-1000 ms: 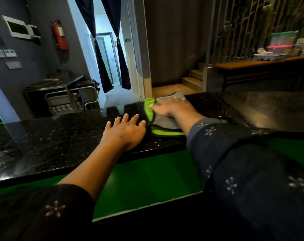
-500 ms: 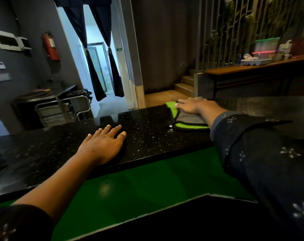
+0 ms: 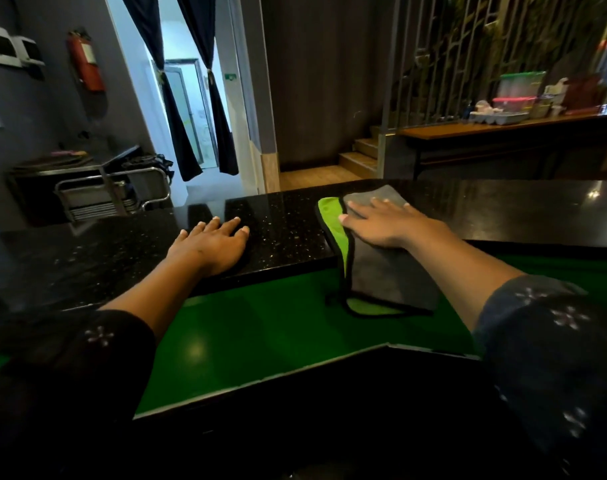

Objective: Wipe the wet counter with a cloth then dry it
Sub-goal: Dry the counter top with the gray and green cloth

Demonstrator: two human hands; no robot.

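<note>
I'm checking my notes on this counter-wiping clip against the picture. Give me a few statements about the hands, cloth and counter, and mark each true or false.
1. The right hand lies flat on the cloth. True.
2. The cloth lies wholly on the black counter. False: its near part hangs over the counter's front edge, above the green surface.
3. The left hand holds a second cloth. False: it rests palm down on the bare counter, empty.
4. The cloth is grey with a bright green side. True.
5. The two hands touch each other. False: a stretch of counter lies between them.

Grey-green cloth (image 3: 381, 271), speckled black counter (image 3: 288, 230)
</note>
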